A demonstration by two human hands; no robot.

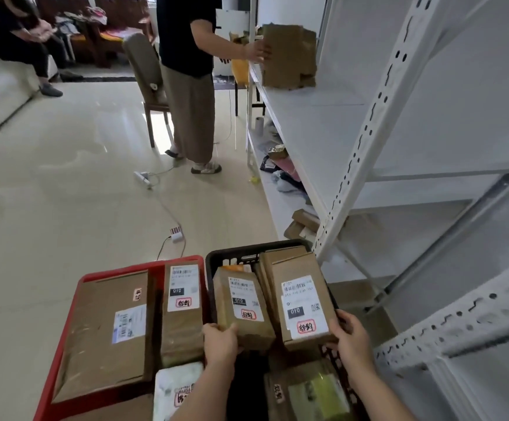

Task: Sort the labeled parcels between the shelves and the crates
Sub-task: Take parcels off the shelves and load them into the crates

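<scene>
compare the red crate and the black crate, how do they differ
The red crate has solid walls; the black crate has slotted ones. The red crate sits left, its parcels untouched; in the black crate, the left hand and right hand each grip a labeled parcel. Both hold brown cardboard parcels.

Head view, steeply downward and close over red crate (64,344), shelving (368,123) rightward.

We see a pale tiled floor (64,183) carrying a red crate (64,354) and a black crate (216,259) at lower centre, white shelves (314,123) at right.
</scene>
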